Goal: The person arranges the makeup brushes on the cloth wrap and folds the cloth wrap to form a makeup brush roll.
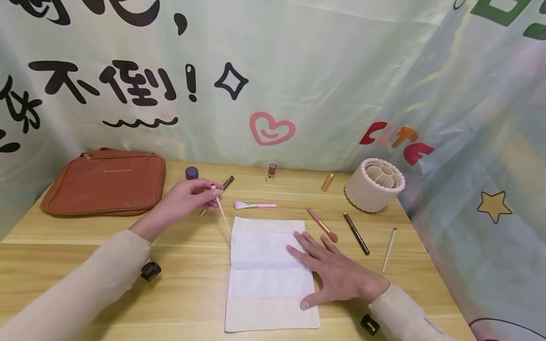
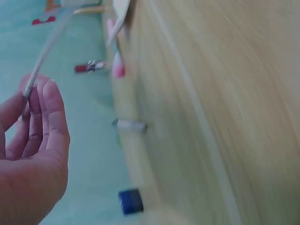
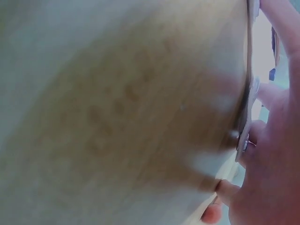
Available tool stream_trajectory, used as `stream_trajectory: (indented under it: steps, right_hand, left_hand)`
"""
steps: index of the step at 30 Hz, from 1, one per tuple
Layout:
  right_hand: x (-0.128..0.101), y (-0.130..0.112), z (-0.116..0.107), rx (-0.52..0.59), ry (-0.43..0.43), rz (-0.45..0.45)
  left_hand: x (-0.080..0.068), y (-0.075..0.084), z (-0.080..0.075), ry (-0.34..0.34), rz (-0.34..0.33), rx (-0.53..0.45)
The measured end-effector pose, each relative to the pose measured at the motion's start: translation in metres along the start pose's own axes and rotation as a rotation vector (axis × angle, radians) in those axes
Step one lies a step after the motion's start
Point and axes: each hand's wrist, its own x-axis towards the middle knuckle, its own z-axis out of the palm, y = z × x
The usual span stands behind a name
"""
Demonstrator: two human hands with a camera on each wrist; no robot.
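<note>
My left hand (image 1: 189, 196) is raised over the desk (image 1: 187, 279), its fingers pinched round the upper end of a thin white brush (image 1: 222, 212); the brush slants down to the right, its lower tip at the top left corner of the white cloth pouch (image 1: 264, 284), and I cannot tell whether it touches; in the left wrist view the same slim white handle (image 2: 44, 54) runs up from my fingertips (image 2: 44, 96); my right hand (image 1: 337, 270) lies flat and spread on the right side of the pouch, fingers straight, pressing it to the desk; just beyond those fingers lies a pink-handled brush with a brown head (image 1: 323, 225), and to its right a dark pencil (image 1: 356, 233) and a cream stick (image 1: 388, 250); a pink fluffy brush (image 1: 255, 205) lies above the pouch; a brown zip case (image 1: 104, 182) sits at the far left, a cream round holder (image 1: 374, 183) at the far right; the right wrist view is too blurred to tell much.
</note>
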Motion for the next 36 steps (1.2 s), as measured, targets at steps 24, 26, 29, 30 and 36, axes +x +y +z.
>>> stream_trajectory:
  steps: [24, 26, 29, 30, 36]
  right_hand:
    - [0.0, 0.002, 0.001, 0.002, 0.004, -0.013]
    - [0.0, 0.002, 0.001, 0.002, 0.002, -0.01]
    - [-0.001, 0.003, 0.001, 0.004, -0.002, -0.005]
    - [-0.001, 0.003, 0.002, 0.004, -0.002, -0.004]
    - [0.0, 0.003, 0.002, -0.001, 0.004, -0.003]
  left_hand:
    - [0.003, -0.009, 0.067, -0.207, 0.019, 0.401]
    - [0.0, -0.008, 0.07, -0.241, 0.028, 0.416]
    - [-0.003, -0.009, 0.073, -0.271, 0.041, 0.445]
    - [-0.004, -0.009, 0.073, -0.279, 0.043, 0.455]
    - [-0.01, -0.01, 0.074, -0.37, 0.054, 0.457]
